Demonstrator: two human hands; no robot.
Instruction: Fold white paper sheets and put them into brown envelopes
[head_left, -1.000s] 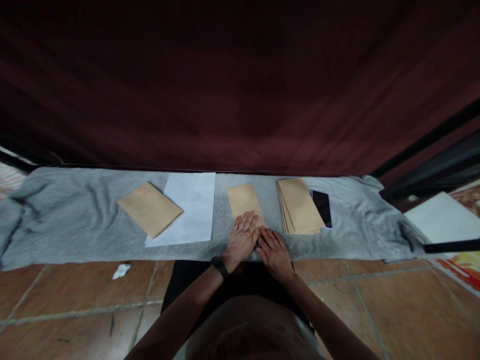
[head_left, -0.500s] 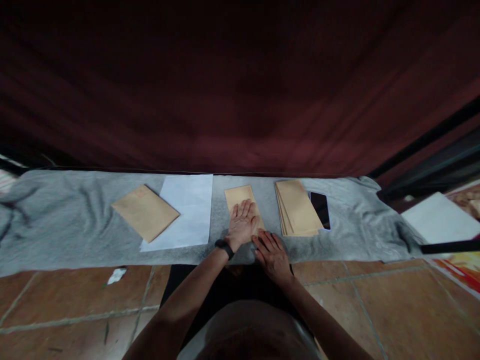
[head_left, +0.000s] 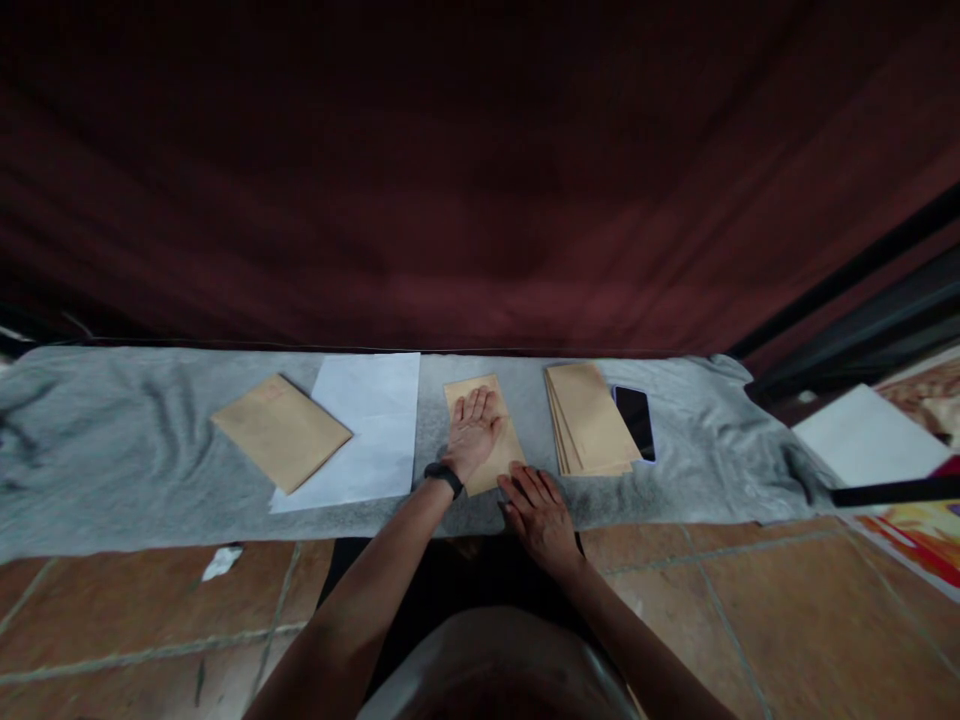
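A brown paper envelope (head_left: 495, 466) lies in front of me on the grey cloth, its long side pointing away and slightly left. Flat on its upper part rests my left hand (head_left: 474, 428), fingers stretched out and a dark band around the wrist. My right hand (head_left: 541, 508) touches the envelope's near right corner with its fingertips, the fingers extended and a little apart. Part of the envelope is hidden beneath the left hand. To the right sits a fanned stack of brown envelopes (head_left: 592, 415).
A phone (head_left: 636, 420) lies partly under the right-hand stack. White paper sheets (head_left: 375, 420) are at left, overlapped by more brown envelopes (head_left: 281, 432). Grey cloth (head_left: 135, 450) covers the narrow table, with a dark red curtain (head_left: 480, 220) behind. A white board (head_left: 870, 435) stands at far right.
My left hand has slid away from me and slightly left over the envelope, uncovering more of its near end. The right hand stays at the near corner.
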